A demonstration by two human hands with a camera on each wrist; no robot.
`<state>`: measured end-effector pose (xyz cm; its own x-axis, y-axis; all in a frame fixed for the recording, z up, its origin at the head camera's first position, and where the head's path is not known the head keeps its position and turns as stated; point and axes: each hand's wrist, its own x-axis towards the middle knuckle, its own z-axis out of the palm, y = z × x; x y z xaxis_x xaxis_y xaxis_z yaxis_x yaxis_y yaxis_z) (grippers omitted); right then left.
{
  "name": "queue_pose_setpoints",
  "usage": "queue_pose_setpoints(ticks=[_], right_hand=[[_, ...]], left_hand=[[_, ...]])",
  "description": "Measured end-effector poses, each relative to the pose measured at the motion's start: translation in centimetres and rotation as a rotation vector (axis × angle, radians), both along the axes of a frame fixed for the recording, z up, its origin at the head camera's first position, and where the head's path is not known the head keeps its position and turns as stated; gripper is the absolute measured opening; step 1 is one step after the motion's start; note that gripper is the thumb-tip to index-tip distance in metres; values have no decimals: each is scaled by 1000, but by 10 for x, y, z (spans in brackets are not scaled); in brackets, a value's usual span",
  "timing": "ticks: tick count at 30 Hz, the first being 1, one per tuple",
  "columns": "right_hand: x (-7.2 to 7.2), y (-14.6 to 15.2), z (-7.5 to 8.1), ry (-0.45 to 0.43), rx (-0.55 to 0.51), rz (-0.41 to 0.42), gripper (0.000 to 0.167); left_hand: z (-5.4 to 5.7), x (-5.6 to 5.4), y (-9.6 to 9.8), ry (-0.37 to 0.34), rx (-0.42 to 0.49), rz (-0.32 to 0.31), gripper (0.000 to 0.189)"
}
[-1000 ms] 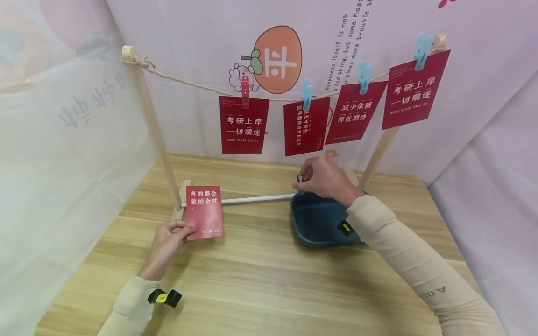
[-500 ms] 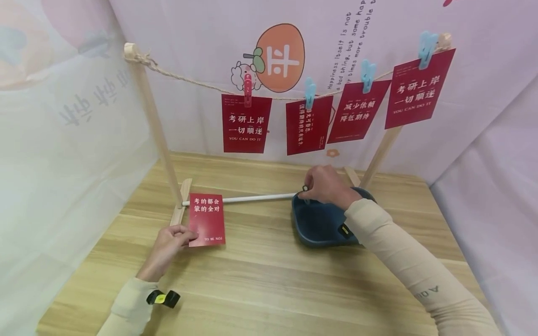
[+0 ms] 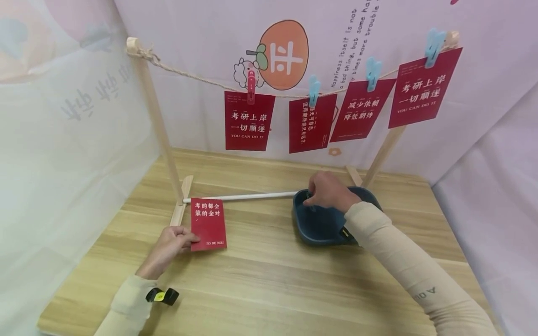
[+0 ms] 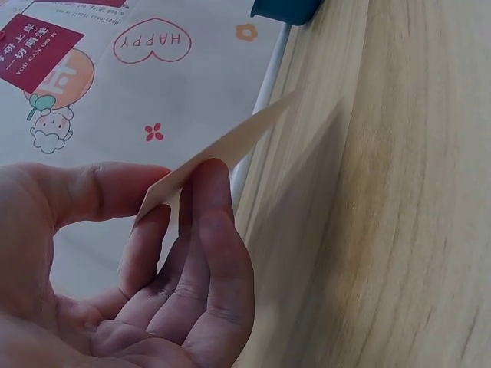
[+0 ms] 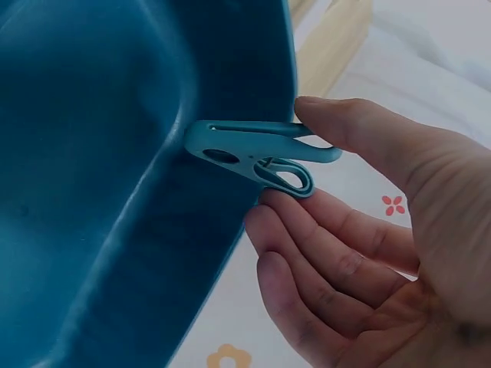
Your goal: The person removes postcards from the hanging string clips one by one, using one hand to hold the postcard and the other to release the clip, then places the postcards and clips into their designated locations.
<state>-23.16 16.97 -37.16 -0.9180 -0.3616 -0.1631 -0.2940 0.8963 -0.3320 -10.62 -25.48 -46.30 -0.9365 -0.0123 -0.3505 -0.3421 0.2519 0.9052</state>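
My left hand [image 3: 170, 245] pinches a red card with white lettering [image 3: 208, 224] by its lower left corner, between thumb and fingers. Seen edge-on in the left wrist view, the card's pale back [image 4: 230, 147] slants above the wooden table. My right hand [image 3: 329, 191] reaches over the far left part of a dark blue basin [image 3: 323, 241]. In the right wrist view, a light blue clothespin [image 5: 230, 144] is pinched between my thumb and fingertips, its jaw end pointing into the basin, close to the wall.
Behind, a twine line [image 3: 189, 74] runs between two wooden posts [image 3: 155, 107]. Several red cards [image 3: 249, 122] hang from it by clothespins, one pink [image 3: 251, 87], the others light blue. A white rod [image 3: 260, 196] joins the stand's feet. A printed cloth forms the backdrop.
My right hand has moved from the basin's rim down into it, with the clothespin between its fingers. The left hand's card has sunk slightly in the view. The head view has shifted a little.
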Motion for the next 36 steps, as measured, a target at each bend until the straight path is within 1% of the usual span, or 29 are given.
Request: queue_pose_setpoints(ticks=[5,7,14,19,22,26,30,33,36], right_hand=[[-1,1,-6,-12,24,7,27],[-1,0,-8,-19,31,7,27],[-1,-4,-9,-51,49,0,26],[-1,-6,-15,-59,55,0,23],[-1,-8,-18,-68,56,-1,23],[0,-10,-22,-82,62,-6,21],[0,-12,-25,-95,77,-9,22],[-1,-15,-28,-105,91,-8,24],[-2,-17,-31,-110,100,-10,26]], left_hand=[[-3,1,-5,-21,-4,-34,12],[-5,1,-7,-25,-5,-39,12],[-9,1,-10,-29,-7,-31,12],[-10,1,-11,-30,-20,-26,12],[-10,1,-11,-33,-43,-23,11],[-10,1,-12,-20,-96,-34,11],[-10,1,-15,14,-169,-83,14],[-9,1,-17,29,-245,-117,17],[-7,1,-17,30,-356,-133,19]])
